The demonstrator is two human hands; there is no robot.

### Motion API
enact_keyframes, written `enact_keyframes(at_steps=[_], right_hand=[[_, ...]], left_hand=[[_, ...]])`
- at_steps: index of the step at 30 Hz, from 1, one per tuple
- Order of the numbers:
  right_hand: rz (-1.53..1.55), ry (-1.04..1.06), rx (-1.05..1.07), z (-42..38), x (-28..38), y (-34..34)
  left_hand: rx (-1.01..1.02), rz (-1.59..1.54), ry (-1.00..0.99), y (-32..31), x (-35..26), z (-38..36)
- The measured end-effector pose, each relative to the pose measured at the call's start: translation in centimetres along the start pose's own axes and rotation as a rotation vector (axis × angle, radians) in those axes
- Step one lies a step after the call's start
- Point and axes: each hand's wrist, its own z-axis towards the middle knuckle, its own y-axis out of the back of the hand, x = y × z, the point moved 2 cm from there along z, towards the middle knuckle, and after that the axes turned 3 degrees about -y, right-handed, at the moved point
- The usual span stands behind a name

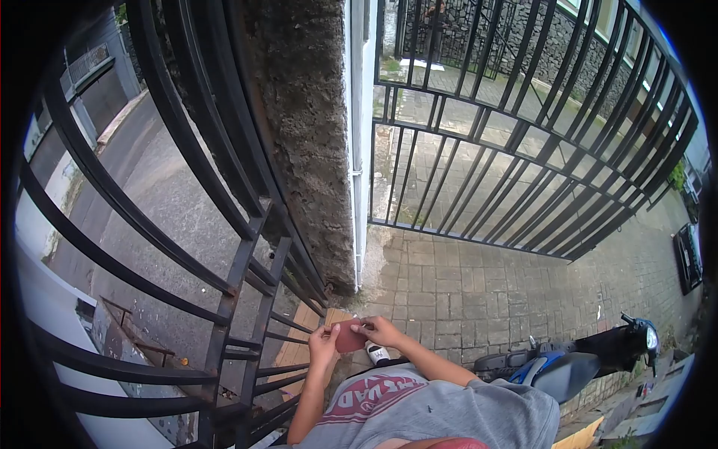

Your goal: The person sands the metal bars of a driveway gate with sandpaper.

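Observation:
In front of my body, both hands hold a small reddish-brown sheet of sandpaper [349, 338]. My left hand [323, 346] pinches its left edge, thumb on top. At the right edge, the thumb and fingers of my right hand [380, 331] are closed on it. The fingers behind the sheet are hidden. Close to my left hand stand the bars of a black metal gate [238, 288], with rusty patches on some of them. Below the sheet, a shoe [378, 354] shows in part.
Flat cardboard [293, 352] lies by the gate's foot. A rough pillar [303, 150] with a white pipe [357, 187] rises ahead. Beyond it stands another black gate panel [516, 138] over brick paving [441, 277]. A blue-black motorcycle [561, 367] is parked at right.

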Motion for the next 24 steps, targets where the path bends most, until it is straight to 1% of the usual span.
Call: enact_keyframes(at_steps=[1,4,5,8,11,14,18,21,24], right_hand=[[0.022,0.026,-0.012,0.8,-0.7,0.0],[0.043,0.009,-0.058,0.8,0.5,0.1],[0.026,-0.004,-0.067,0.9,1.0,0.2],[-0.016,0.104,-0.139,0.8,2.4,0.2],[-0.114,0.113,-0.214,0.8,4.0,0.1],[-0.188,0.216,-0.276,1.2,4.2,0.0],[-0.254,0.193,-0.312,1.5,4.6,0.0],[-0.269,0.218,-0.304,2.1,3.9,-0.8],[-0.357,0.292,-0.327,2.8,3.7,-1.4]], left_hand=[[-0.001,0.008,-0.011,0.0,-0.3,0.2],[0.015,0.019,-0.017,0.2,0.3,0.5],[-0.012,0.104,-0.065,0.1,-0.1,0.6],[-0.030,0.343,-0.128,-0.2,-1.6,0.4],[-0.079,0.447,-0.266,-0.7,-2.8,0.3],[-0.134,0.663,-0.454,-0.7,-2.8,0.8],[-0.115,0.492,-0.270,-0.4,-2.4,1.0],[-0.183,0.587,-0.391,-0.4,-2.4,0.7],[-0.173,0.529,-0.294,0.2,-1.6,1.3]])
